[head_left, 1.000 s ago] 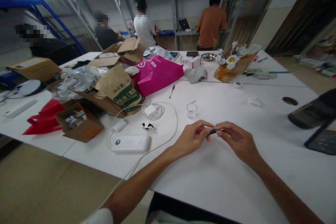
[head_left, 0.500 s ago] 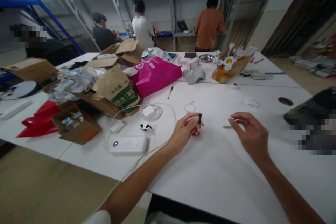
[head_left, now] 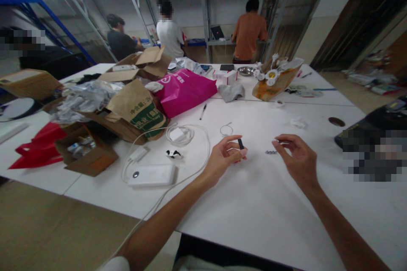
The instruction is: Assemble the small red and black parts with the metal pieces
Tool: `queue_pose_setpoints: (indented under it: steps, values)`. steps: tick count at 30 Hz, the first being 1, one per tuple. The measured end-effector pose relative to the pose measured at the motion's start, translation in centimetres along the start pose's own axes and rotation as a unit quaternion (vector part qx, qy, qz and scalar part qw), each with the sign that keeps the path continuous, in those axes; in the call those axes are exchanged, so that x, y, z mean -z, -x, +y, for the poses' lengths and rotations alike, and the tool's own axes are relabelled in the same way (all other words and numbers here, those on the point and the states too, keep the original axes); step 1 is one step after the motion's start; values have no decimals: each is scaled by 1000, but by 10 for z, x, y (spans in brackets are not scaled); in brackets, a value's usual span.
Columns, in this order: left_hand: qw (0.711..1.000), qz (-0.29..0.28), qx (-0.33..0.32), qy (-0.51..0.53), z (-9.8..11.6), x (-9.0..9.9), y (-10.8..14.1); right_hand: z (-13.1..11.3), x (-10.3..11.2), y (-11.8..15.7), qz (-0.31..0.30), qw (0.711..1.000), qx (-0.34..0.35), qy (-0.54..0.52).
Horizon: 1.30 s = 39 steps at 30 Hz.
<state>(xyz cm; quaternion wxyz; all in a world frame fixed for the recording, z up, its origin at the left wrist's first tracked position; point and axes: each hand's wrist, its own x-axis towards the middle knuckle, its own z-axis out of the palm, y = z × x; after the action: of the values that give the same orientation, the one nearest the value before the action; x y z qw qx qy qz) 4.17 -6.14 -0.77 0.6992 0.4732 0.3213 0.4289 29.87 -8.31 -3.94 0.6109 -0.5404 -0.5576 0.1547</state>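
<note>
My left hand (head_left: 227, 154) is closed round a small black stick-like piece (head_left: 241, 143), which stands up between the fingers above the thumb. A trace of red shows under the fingertips, too small to name. To the right, my right hand (head_left: 297, 154) hovers above the table with thumb and forefinger brought together. Whatever sits in that pinch is too small to make out. By its fingertips is a short grey, twisted or linked metal-looking piece (head_left: 271, 152); whether the hand touches it, I cannot tell. A thin looped wire (head_left: 226, 129) lies beyond my left hand.
Left of my hands are a white power bank (head_left: 152, 175), a coiled white cable (head_left: 192, 137) and a black-and-white clip-like object (head_left: 173, 154). Cardboard boxes (head_left: 92, 159) and a pink bag (head_left: 187, 93) stand farther back. At right is a dark bag (head_left: 369, 129). Several people are beyond.
My left thumb and fingers have shifted, so the black piece shows more and the red part less. The right hand keeps its pinch. The whole view has slid slightly.
</note>
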Motion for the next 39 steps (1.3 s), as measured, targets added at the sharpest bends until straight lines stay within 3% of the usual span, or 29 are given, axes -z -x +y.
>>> queue_pose_setpoints:
  steps: [5,8,10,12,14,16,20,25,39]
  values:
    - [1000,-18,-10,4,-6,3,-1,-1,1,-1,4,1000,-15,26]
    - [990,-10,-72,-121,-13,7,-3,1,9,-5,-13,998,-7,68]
    - [947,-4,-151,-283,-17,11,-4,4,18,-10,-36,991,7,129]
    - [873,-21,-213,-438,-22,14,-4,11,31,-16,-69,977,15,200]
    - [813,-48,-234,-531,-25,16,-4,24,45,-22,-109,965,17,239]
    - [785,-64,-225,-574,-29,17,-5,38,59,-27,-148,958,18,244]
    - [765,-81,-194,-609,-33,20,-5,61,75,-32,-216,949,-8,230]
    - [745,-102,-162,-639,-33,20,-5,60,73,-30,-270,937,-40,217]
    - [717,-121,-150,-670,-26,24,-5,64,65,-26,-292,930,-35,221]
